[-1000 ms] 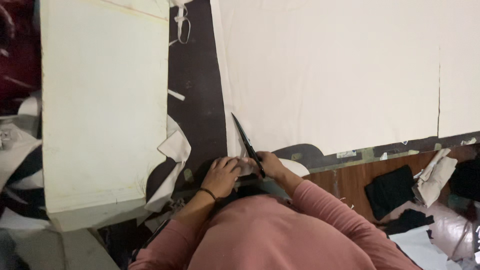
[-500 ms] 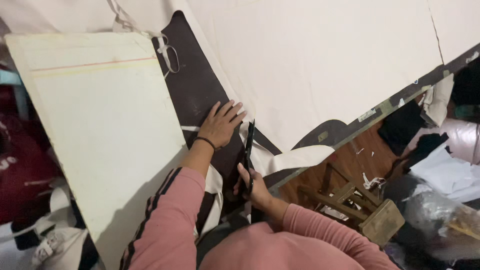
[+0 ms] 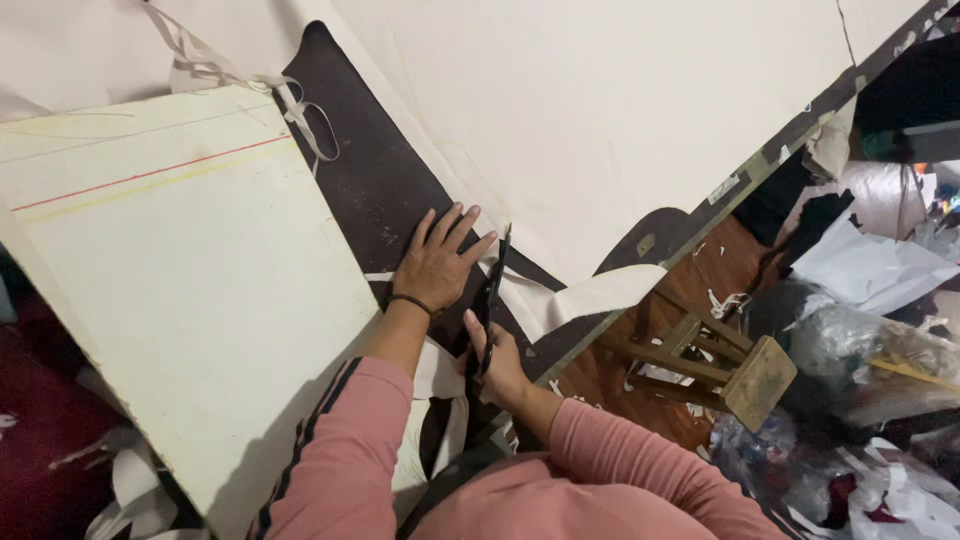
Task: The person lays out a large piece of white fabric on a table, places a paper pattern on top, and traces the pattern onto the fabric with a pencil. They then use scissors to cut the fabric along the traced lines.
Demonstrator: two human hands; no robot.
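Dark cutting table, cream fabric all over. My left hand lies flat with fingers spread; right hand is clamped on black scissors mid-cut, so I'd say 1 steady snip forward.

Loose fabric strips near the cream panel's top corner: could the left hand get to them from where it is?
Probably yes: the left hand lies flat on the dark table, and only bare tabletop separates it from the strips.

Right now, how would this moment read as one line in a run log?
left hand: flat on dark table | right hand: holds scissors | scissors: at cream cloth edge | stool: right
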